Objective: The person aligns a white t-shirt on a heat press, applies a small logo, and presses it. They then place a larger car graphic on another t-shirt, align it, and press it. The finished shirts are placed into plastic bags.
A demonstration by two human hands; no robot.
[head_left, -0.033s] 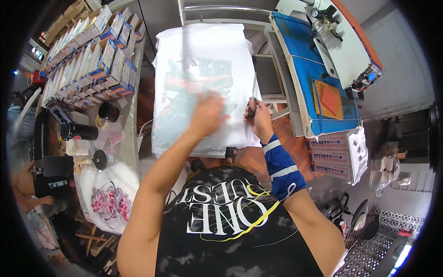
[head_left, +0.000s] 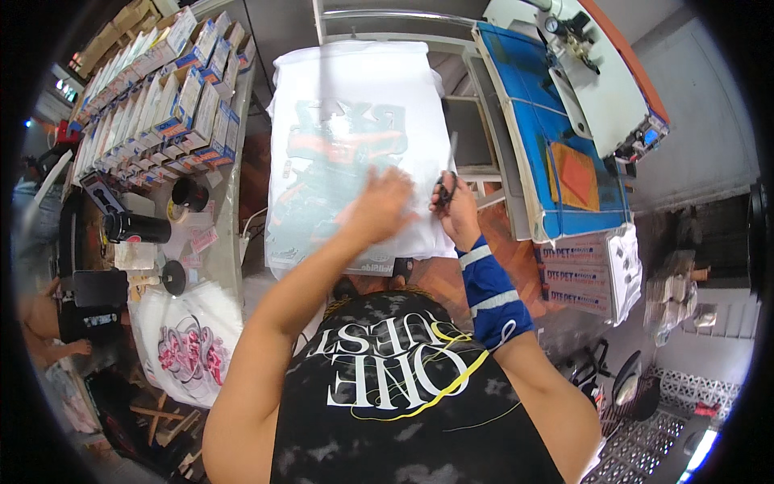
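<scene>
We list one translucent, printed film sheet (head_left: 326, 198), likely light, slippery, best lifted by an edge, on white fabric (head_left: 363, 71) below our spread left hand (head_left: 380, 210); right hand (head_left: 457, 211) gripping black-handled scissors (head_left: 446, 187).

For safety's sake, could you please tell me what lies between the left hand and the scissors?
The head view shows white cloth between the left hand and the scissors.

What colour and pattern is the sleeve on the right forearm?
Blue with pale grey bands; the head view shows the sleeve best.
</scene>
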